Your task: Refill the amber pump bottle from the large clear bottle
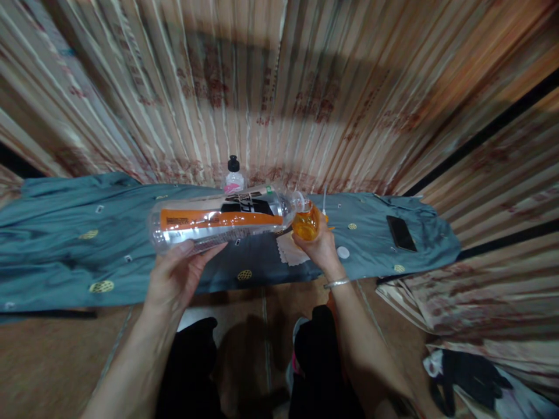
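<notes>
Over the teal tabletop (56, 233), a big clear bottle (218, 218) is tipped nearly sideways, mouth pointing right. Left hand (183, 265) grips it from below near the base, fingers underneath, thumb up the side. Right hand (321, 241) is curled around an amber container (308, 224), covering some of it, right at the bottle's mouth; can't tell if they actually touch. Label print's too blurry to read. The black-capped bottle (234, 177) is partly hidden behind, and the right hand blocks some of the scalloped cloth (288, 250).
</notes>
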Action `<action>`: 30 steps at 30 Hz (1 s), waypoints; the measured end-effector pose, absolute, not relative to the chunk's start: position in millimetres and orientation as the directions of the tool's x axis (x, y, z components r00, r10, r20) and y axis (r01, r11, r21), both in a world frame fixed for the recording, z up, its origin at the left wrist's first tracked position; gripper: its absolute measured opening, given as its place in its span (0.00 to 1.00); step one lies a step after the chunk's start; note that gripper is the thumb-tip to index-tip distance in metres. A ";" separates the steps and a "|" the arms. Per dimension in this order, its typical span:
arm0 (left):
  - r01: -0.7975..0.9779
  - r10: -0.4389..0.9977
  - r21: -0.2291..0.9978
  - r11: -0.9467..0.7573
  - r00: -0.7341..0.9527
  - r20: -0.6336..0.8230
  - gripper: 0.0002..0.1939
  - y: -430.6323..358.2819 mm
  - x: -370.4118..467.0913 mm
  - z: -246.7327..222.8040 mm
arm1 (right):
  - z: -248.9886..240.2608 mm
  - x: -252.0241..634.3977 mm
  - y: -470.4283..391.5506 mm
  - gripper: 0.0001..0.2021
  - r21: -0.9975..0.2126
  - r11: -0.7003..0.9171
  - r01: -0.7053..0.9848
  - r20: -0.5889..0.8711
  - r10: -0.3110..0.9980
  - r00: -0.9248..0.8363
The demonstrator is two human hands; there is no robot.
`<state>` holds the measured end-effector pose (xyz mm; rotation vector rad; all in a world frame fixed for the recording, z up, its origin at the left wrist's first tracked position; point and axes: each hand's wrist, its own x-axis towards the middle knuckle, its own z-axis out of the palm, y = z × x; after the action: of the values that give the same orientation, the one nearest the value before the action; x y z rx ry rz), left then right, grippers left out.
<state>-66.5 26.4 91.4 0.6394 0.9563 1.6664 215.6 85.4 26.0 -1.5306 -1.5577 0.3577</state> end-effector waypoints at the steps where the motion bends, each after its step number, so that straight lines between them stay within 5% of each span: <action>1: -0.526 0.955 0.843 -0.116 -0.294 -0.052 0.35 26.5 -66.5 91.5 | 26.0 215.5 85.3 0.41 -0.734 0.195 0.651 0.387 0.907 0.166; 30: -0.493 0.964 0.860 -0.134 -0.264 -0.001 0.33 26.8 -71.1 85.4 | 25.9 216.3 86.1 0.37 -0.728 0.180 0.661 0.382 0.908 0.173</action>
<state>-71.1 26.8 85.4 0.7158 0.9406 1.6508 216.3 86.1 25.9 -1.5501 -1.5574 0.3452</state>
